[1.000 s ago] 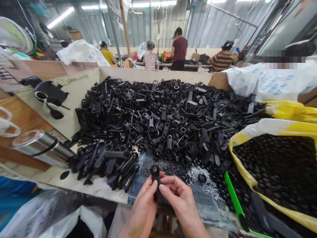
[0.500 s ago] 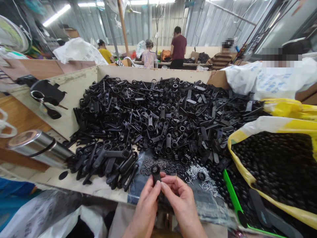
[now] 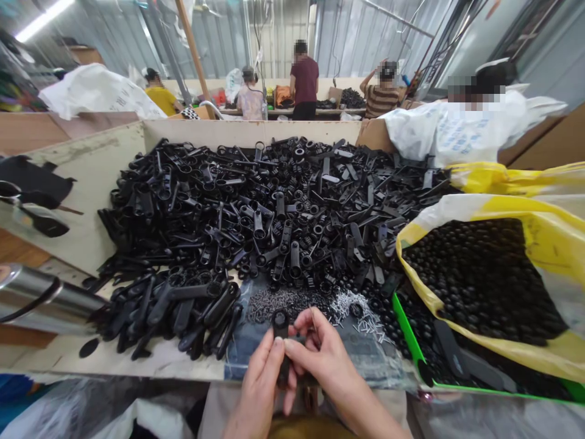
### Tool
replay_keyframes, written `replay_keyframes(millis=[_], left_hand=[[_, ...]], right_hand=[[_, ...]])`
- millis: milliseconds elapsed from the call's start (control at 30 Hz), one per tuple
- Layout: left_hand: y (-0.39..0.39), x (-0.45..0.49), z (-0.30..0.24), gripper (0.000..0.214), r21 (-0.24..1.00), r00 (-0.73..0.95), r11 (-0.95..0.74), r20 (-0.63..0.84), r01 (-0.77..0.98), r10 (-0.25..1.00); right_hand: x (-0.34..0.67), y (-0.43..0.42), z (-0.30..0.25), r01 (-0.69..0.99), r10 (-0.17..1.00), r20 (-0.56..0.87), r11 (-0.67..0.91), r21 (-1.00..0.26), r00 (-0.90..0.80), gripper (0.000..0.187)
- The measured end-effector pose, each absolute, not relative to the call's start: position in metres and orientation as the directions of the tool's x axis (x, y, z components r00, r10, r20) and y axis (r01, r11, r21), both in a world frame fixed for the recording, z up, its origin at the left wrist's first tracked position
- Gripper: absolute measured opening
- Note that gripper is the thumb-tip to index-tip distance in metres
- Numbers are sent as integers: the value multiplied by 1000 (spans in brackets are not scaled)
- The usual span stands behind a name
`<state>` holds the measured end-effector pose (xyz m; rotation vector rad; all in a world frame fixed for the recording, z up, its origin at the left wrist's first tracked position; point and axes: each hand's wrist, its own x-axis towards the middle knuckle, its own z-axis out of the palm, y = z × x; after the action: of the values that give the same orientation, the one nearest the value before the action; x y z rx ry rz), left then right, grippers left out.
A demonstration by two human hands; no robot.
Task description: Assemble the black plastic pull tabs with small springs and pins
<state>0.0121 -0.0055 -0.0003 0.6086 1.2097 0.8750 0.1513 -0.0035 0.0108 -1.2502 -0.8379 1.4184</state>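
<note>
My left hand [image 3: 262, 372] is closed around a black plastic handle with a ring-shaped end [image 3: 280, 323], its ring pointing away from me. My right hand [image 3: 320, 350] meets it from the right, thumb against the same handle and fingers curled; whether a small part sits between those fingers I cannot make out. Just beyond the hands, small dark pins [image 3: 269, 305] and silvery pins [image 3: 356, 311] lie on a blue cloth [image 3: 247, 341]. A big heap of black handles and rings [image 3: 256, 213] fills the bench behind them.
Several finished-looking black handles [image 3: 183, 311] are piled at left, beside a steel flask [image 3: 46, 299]. At right, a yellow-edged bag [image 3: 425, 292] holds small black balls [image 3: 479, 280], next to a green-edged tray [image 3: 408, 335]. Low boards [image 3: 256, 128] wall the bench; people work beyond.
The view has swung right, so everything sits further left. My left hand keeps hold of the handle; the right fingers have shifted along it, with the lower ones now reaching beneath it.
</note>
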Motion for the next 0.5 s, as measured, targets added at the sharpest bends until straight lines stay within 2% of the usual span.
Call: replay_keyframes(millis=[67,133,233,300,367,433,500], left_hand=[[-7,9,5,85,770,187,591,-560,-242,807],[-7,5,9,77,791,237,579,-534,-198,812],[-8,2,16,57,860,219,490,-455,-145,863],[-9,1,20,49,866,242,477,-436,-149,867],[-11,1,23,51,882,281,449,-399,-141,873],[-12,2,23,48,943,261,327,-301,-64,917],[-13,0,22,36,988,192,135,-149,80,970]], right_hand=[[156,-4,16,-325,956,-269,-291,-900,-114,47],[158,-4,20,-341,943,-268,-323,-883,-198,51],[160,-3,25,-246,943,-283,-320,-915,-174,48],[161,-3,25,-160,967,-225,-242,-957,-118,41],[162,-4,22,-72,991,-125,-128,-989,-55,37],[163,-4,18,15,999,-35,-35,-999,-4,32],[159,-4,15,90,999,42,39,-995,33,29]])
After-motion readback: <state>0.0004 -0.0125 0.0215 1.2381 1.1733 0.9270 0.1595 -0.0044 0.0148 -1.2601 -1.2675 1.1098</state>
